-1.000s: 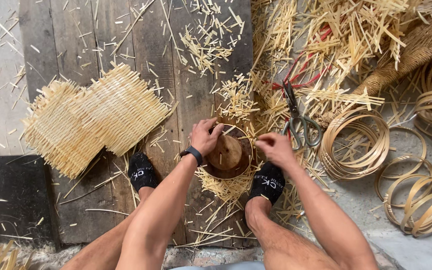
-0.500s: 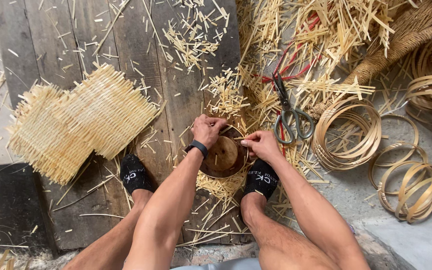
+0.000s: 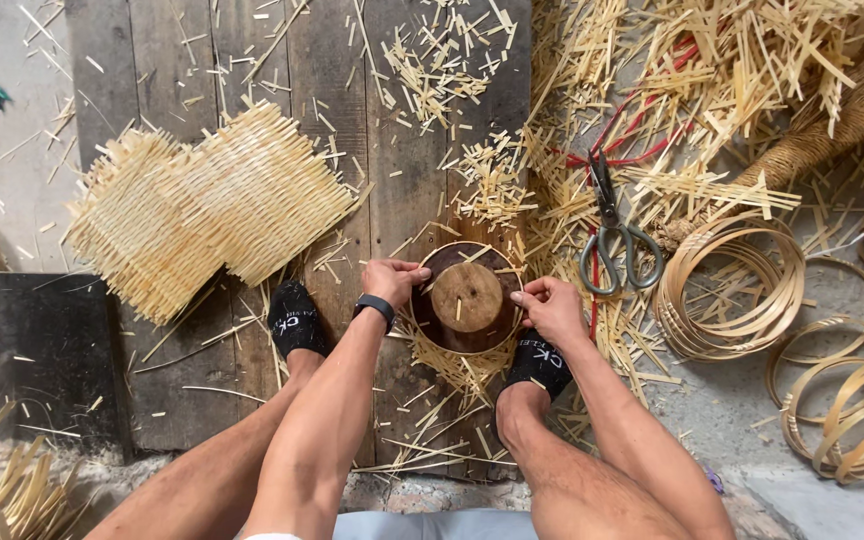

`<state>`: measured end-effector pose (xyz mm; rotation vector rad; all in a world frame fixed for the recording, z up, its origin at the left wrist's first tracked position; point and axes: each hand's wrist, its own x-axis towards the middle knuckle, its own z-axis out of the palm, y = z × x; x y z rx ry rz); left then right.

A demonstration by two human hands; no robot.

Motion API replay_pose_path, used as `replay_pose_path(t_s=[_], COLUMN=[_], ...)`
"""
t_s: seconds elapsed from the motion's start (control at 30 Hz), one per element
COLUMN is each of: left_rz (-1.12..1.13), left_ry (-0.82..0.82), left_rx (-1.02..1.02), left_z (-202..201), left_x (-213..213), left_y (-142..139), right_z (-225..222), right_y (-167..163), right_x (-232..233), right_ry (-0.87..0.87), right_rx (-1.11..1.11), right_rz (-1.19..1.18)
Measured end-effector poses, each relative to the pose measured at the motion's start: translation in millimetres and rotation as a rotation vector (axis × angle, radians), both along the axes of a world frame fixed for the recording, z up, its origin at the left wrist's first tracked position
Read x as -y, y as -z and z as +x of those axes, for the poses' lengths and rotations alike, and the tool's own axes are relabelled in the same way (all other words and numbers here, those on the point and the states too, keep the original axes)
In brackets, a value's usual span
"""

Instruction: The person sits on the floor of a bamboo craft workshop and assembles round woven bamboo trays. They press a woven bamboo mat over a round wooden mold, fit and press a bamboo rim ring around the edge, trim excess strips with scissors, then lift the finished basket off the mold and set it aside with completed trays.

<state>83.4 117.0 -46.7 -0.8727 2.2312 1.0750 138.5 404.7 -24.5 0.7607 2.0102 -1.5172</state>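
Observation:
A round dark wooden mould (image 3: pixel 466 297) with a lighter disc on top sits between my feet, on a woven bamboo piece whose strip ends fan out below it. A thin bamboo hoop rings its rim. My left hand (image 3: pixel 392 282), with a black wrist band, grips the rim on the left side. My right hand (image 3: pixel 550 308) pinches the rim on the right side. Both press against the hoop and the mould.
Two woven bamboo mats (image 3: pixel 207 215) lie on the wooden planks at the left. Scissors (image 3: pixel 616 238) lie to the right of the mould. Several coiled bamboo hoops (image 3: pixel 732 290) are stacked at the right. Cut bamboo strips (image 3: pixel 712 70) litter the floor.
My hands stay on the mould's rim; the left hand has slid a little along the left edge. The view has shifted slightly.

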Motion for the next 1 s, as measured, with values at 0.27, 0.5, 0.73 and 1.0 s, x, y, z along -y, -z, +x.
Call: replay_pose_path(t_s=[0.27,0.5,0.73,1.0], left_rz=[0.815,0.746,0.514,0.490], left_ry=[-0.577,-0.676,-0.318,0.238], left_rx=[0.159,0.043,-0.099,-0.758], left_z=[47.2,95.9,66.6,37.5], left_x=[-10.3,-50.0,-32.8,-35.0], left_y=[-35.6,9.1,-27.6,-119.8], right_z=[4.0,21.3,16.7,-17.1], right_y=[-26.9,12.0,-4.2,-64.5], right_x=[1.3,23.1,16.9,48.1], right_ry=[0.251,0.172,0.116,-0.024], right_rx=[0.131,0.152,0.120,-0.107], right_rz=[-0.506,-0.343,-0.273,-0.364])
